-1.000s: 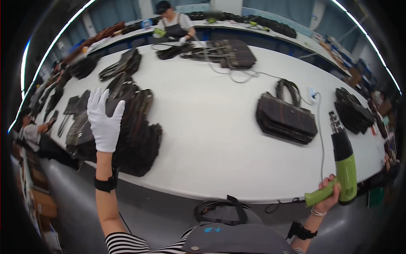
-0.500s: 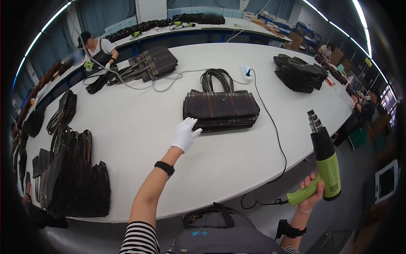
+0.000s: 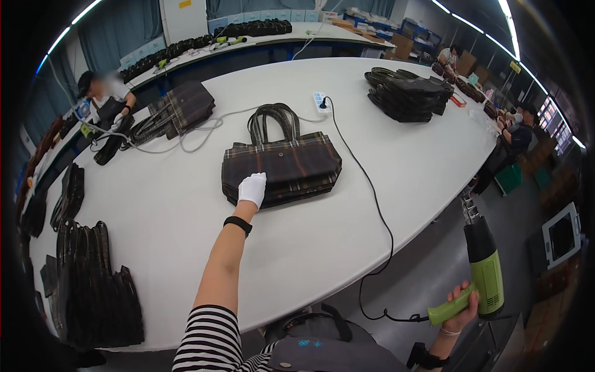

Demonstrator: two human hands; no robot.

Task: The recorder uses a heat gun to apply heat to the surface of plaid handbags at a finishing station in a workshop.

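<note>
A stack of flat dark plaid tote bags (image 3: 291, 164) lies on the white table in front of me, the top one's handles (image 3: 273, 124) pointing away. My left hand (image 3: 252, 188), in a white glove, presses on the lower front of the top bag with its fingers curled closed against the fabric. What the fingertips pinch is hidden under the glove. In my bare right hand (image 3: 460, 307) is a green and black heat gun (image 3: 486, 273), held by its handle off the table's right edge. Its metal nozzle points up and away, apart from the bags.
The heat gun's black cord (image 3: 379, 217) crosses the table to a white power strip (image 3: 320, 102). More bags lie in piles at near left (image 3: 99, 291), far left (image 3: 186, 105) and far right (image 3: 409, 93). A co-worker (image 3: 108, 102) sits at far left; others are at right.
My left hand has moved from the bag's lower left corner onto its front, fingers now more curled. The view has turned to the right. The heat gun stays in my right hand.
</note>
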